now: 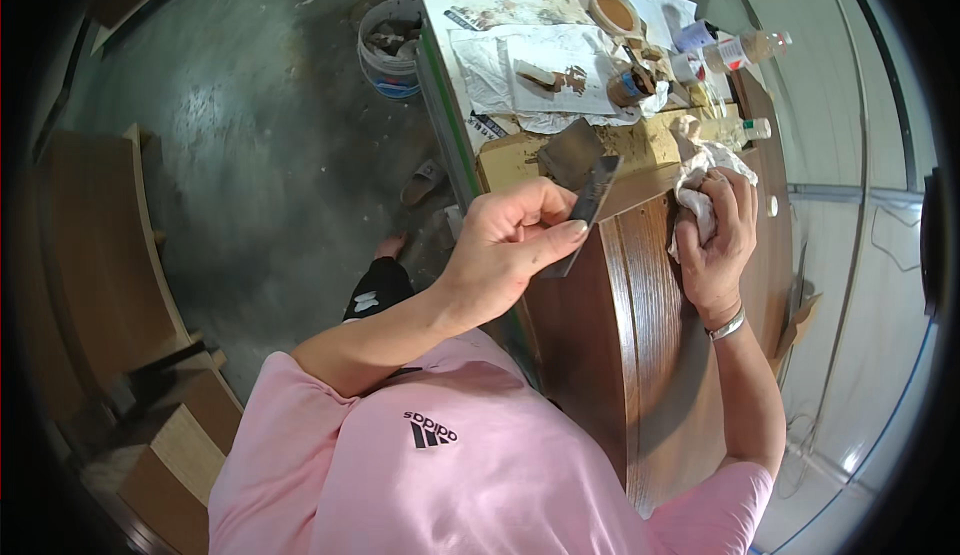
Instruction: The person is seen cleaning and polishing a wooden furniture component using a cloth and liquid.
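My left hand (505,250) pinches a thin dark flat scraper blade (597,193) between thumb and fingers, above the near edge of a brown wood-grain panel (655,355). Pressed against that panel, my right hand (725,240) is closed round a crumpled white cloth (697,200). Behind the blade lies a grey flat square piece (572,153) on a yellowish board (520,160). A small dark jar (627,88) stands beyond it, beside a white sheet (555,65) with a brown-smeared tool on it.
A round tub of tan paste (613,13) and several bottles, one with brown contents (740,52), stand at the table's far side. Left of the table is a bucket (390,65) with rubbish. A sandal (423,183) lies on the floor; more brown panels (95,225) stand far left.
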The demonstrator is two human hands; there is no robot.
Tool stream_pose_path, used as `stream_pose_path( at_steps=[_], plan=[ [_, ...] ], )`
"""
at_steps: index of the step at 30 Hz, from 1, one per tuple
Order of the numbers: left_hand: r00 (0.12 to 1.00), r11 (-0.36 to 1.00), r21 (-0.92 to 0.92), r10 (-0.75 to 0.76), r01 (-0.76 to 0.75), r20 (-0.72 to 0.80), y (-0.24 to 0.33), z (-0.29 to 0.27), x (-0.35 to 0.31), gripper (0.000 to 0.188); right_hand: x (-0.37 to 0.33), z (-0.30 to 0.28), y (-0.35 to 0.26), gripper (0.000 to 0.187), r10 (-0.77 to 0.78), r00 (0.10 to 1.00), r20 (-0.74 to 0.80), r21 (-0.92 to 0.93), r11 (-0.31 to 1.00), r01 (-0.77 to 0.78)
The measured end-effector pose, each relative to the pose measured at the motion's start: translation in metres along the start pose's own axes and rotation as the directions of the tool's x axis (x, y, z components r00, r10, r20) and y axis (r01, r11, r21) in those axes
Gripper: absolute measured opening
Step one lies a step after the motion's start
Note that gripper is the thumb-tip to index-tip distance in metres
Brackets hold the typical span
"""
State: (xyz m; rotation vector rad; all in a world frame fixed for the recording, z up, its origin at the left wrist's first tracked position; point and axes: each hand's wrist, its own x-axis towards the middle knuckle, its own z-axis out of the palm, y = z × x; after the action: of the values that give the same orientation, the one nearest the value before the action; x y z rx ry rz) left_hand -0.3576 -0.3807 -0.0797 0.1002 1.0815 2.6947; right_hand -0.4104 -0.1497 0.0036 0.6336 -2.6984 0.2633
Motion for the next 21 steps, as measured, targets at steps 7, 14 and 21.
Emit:
stream_pose_path(
  at_steps=[7, 14, 21],
  plan=[
    [0.979, 0.965, 0.212, 0.176, -0.153, -0.098, -0.018, 0.008, 0.003, 0.014, 0.002, 0.002, 0.002, 0.028, -0.047, 0.999, 0.017, -0.022, 0.999, 0.048],
    [0.977, 0.972, 0.169, 0.183, -0.163, -0.107, -0.021, 0.008, 0.003, 0.015, 0.0, 0.004, 0.005, 0.027, -0.042, 0.999, 0.009, -0.005, 0.999, 0.042],
    [0.988, 0.976, 0.19, 0.126, -0.107, -0.092, -0.029, -0.004, 0.01, 0.013, 0.001, 0.004, 0.004, 0.026, -0.045, 0.999, 0.017, 0.014, 0.999, 0.045]
  ],
)
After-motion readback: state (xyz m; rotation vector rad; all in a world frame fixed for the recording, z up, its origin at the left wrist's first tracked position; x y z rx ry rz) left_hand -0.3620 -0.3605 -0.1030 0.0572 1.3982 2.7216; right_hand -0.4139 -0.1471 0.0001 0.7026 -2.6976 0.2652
